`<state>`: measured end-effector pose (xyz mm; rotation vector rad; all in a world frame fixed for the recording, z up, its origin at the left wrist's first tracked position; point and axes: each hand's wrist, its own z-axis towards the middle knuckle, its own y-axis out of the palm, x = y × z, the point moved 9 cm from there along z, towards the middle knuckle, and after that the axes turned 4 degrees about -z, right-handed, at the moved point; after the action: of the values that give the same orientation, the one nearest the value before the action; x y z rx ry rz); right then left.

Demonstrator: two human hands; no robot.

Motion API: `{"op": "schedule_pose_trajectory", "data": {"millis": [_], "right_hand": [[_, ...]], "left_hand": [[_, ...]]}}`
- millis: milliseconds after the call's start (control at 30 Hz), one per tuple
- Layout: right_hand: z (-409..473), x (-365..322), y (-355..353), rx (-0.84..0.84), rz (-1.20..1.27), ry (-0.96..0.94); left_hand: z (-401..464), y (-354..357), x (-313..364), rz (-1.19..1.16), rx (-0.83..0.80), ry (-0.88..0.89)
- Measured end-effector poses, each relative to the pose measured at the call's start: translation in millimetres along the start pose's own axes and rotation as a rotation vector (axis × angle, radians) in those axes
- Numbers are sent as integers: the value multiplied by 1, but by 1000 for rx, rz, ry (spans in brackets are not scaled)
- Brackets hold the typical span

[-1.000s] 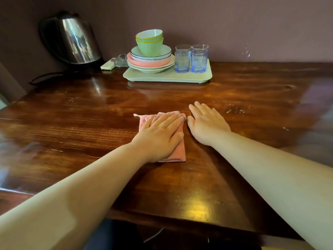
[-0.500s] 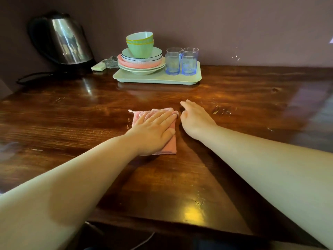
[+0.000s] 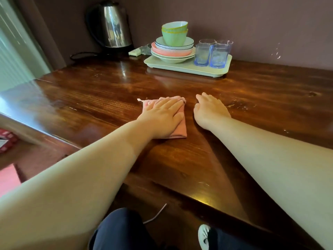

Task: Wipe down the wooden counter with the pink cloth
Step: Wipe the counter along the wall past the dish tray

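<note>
A folded pink cloth [image 3: 181, 131] lies flat on the dark glossy wooden counter [image 3: 100, 105], near its middle. My left hand [image 3: 162, 118] presses down on the cloth with straight fingers and covers most of it. Just to the right, my right hand [image 3: 210, 110] rests palm down on the bare wood, a small gap away from the cloth, holding nothing.
A pale green tray [image 3: 182, 66] at the back holds stacked plates and bowls [image 3: 173, 46] and two blue-tinted glasses [image 3: 212, 53]. A steel kettle [image 3: 112, 26] with its cord stands at the back left. The counter's left edge [image 3: 21, 121] and near edge are close. Wall behind.
The view has swung to the left and down, now showing the counter's left edge and my legs. Both hands keep their pose, the left still flat on the cloth.
</note>
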<state>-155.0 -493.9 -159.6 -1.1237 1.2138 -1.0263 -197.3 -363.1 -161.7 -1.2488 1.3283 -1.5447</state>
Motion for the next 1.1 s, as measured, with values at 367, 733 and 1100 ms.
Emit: {"op": "schedule_pose_trajectory", "data": {"millis": [367, 733, 1100], "right_hand": [[-17, 3, -1, -20, 73, -207], [-23, 3, -3, 21, 91, -232], [-22, 4, -5, 10, 119, -231]], "left_hand": [[-47, 5, 24, 28, 4, -27], [-88, 3, 37, 9, -48, -73], [-96, 5, 56, 4, -43, -56]]}}
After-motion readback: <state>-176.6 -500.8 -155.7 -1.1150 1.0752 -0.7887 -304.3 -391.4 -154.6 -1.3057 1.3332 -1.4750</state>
